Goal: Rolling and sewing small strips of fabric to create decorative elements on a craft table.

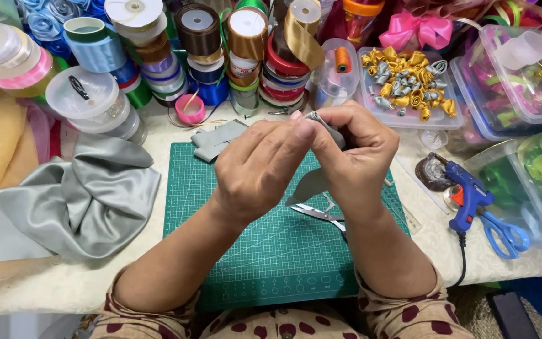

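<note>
Ribbon (321,125), grey satin, sits pinched between both hands above a green mat (252,251), its loose tail hanging down toward the mat. Left hand (258,169) and right hand (356,157) press together, fingertips closed on the folded end. Scissors (318,215) lie beneath; a blue glue gun (468,198) rests to the right, grey cloth (76,201) left.

Bright, even overhead light is washing the scene, casting soft shadows on the green gridded cutting mat (265,251) and glinting off the folded grey satin cloth (76,201) at left.
</note>
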